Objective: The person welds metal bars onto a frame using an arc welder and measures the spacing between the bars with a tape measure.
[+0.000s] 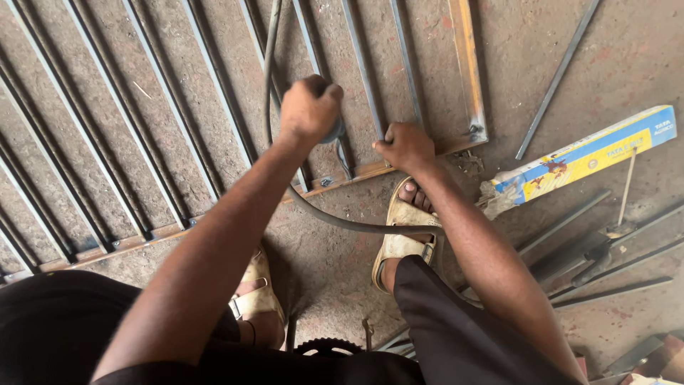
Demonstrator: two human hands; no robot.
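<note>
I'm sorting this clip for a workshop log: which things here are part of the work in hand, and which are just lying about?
In use:
left hand gripping a grey tool
its cable
right hand pressing on the bar grille

Lying about:
long blue and yellow box
loose steel rods
hammer
toothed wheel

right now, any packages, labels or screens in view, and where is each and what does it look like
Long flat cardboard box: lies on the concrete floor at the right, beyond the right hand, tilted up to the right; blue edges, yellow face with a small picture, near end torn open.
No screens or signs in view.
</note>
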